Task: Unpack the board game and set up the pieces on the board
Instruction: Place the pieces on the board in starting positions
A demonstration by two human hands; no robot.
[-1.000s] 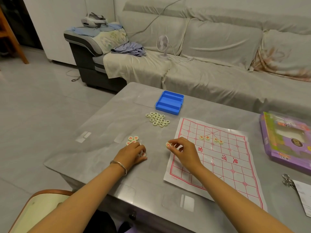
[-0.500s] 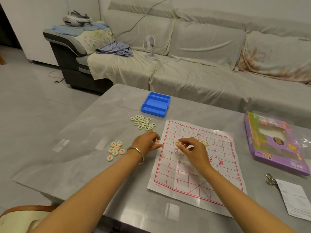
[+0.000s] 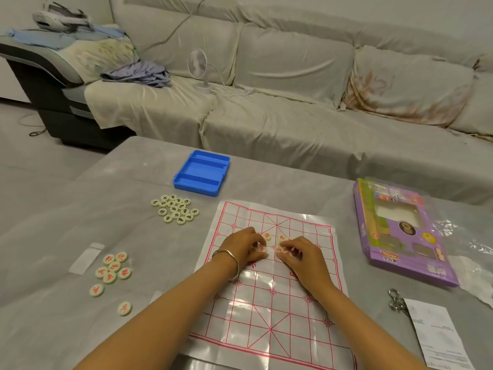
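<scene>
Table: the grey top (image 3: 66,225) carries everything below.
Paper slip: a paper slip (image 3: 437,337) lies at four o'clock from the board, with the keys (image 3: 396,303) touching its far corner.
Board: a clear sheet with a red grid (image 3: 269,311) lies flat in front of the person; both forearms cross its near half and hide part of the lines.
Red-lettered pieces: a loose cluster (image 3: 113,267) sits at nine o'clock from the board, well apart from it.
Left hand: the left hand (image 3: 244,245), with a bracelet (image 3: 229,256) on its wrist, has its fingers curled down on a board piece (image 3: 262,248); pinching or only touching, I cannot tell.
Right hand: the right hand (image 3: 298,256), just beside it at three o'clock, pinches another red piece (image 3: 280,249) at mid-board.
Placed piece: one disc (image 3: 266,236) lies free at twelve o'clock from the hands.
Purple box: the purple box (image 3: 400,231) lies flat at two o'clock from the board.
Black-lettered pieces: a heap (image 3: 174,209) lies at ten o'clock.
Blue tray: the open blue tray (image 3: 202,169) sits at eleven o'clock, near the heap.
Sofa: the covered sofa (image 3: 293,124) stands beyond the table, with a fan (image 3: 198,64) on its seat.
</scene>
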